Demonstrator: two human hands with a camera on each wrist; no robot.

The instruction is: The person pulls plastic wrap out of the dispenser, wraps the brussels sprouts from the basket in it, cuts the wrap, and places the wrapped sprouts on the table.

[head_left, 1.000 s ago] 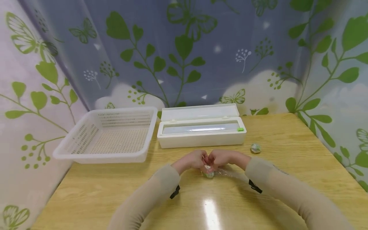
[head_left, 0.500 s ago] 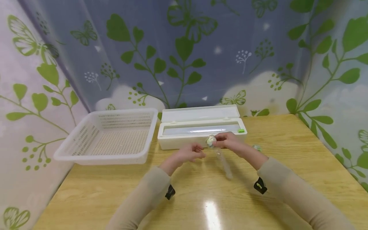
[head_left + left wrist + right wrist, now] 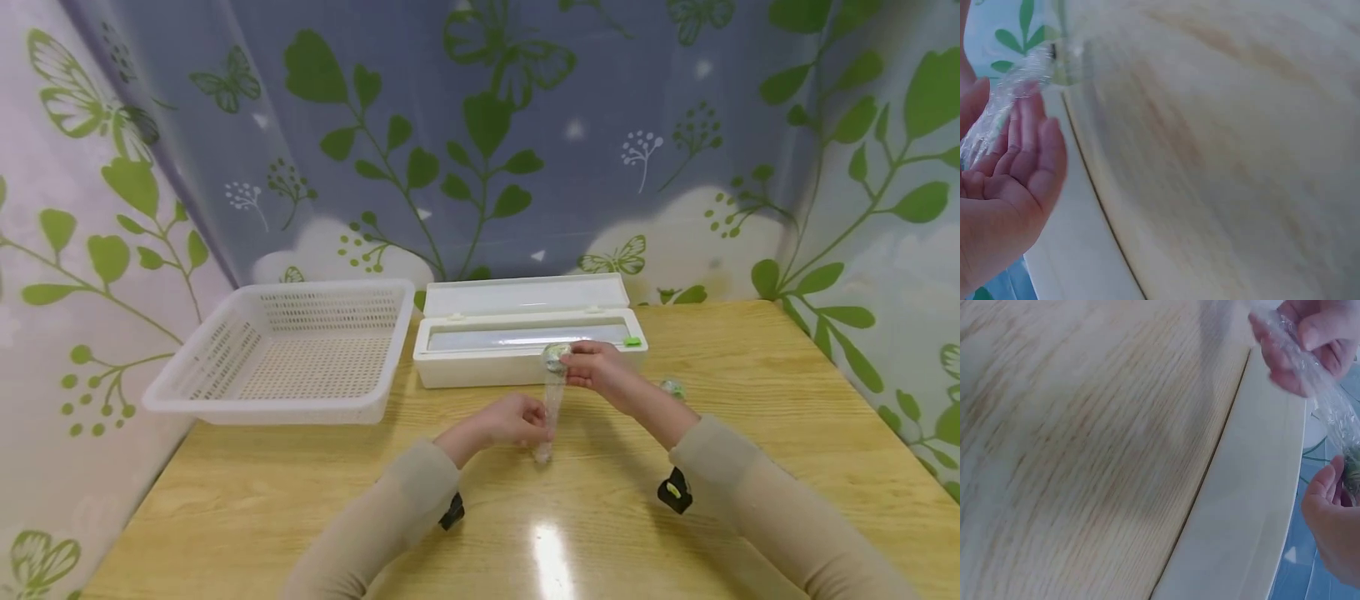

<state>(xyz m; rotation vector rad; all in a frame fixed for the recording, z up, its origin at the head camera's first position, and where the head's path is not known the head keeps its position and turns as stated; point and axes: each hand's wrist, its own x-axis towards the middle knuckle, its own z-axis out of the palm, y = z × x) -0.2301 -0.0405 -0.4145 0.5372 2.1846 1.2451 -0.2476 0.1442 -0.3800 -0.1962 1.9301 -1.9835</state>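
In the head view a small round green-and-white ball (image 3: 556,357) in clear plastic wrap is raised in front of the white box, and my right hand (image 3: 604,370) pinches it from the right side. A long twisted tail of plastic wrap (image 3: 553,400) hangs down from the ball. Lower down, my left hand (image 3: 512,420) has its thumb and curled fingers around this tail. The right wrist view shows the stretched wrap (image 3: 1316,381) running between both hands, with the ball (image 3: 1352,470) at the right fingertips. In the left wrist view the wrap (image 3: 1007,94) passes behind my left fingers.
An open long white box (image 3: 525,367) with its lid tilted back and a green tab at the right stands behind the hands. A white perforated basket (image 3: 258,406) is at the left. A second wrapped ball (image 3: 672,388) lies on the wooden table (image 3: 750,367), partly behind the right forearm.
Both hands were together at the ball low on the table; the right hand has since lifted it toward the box. The left hand came away, then took hold of the hanging wrap tail.
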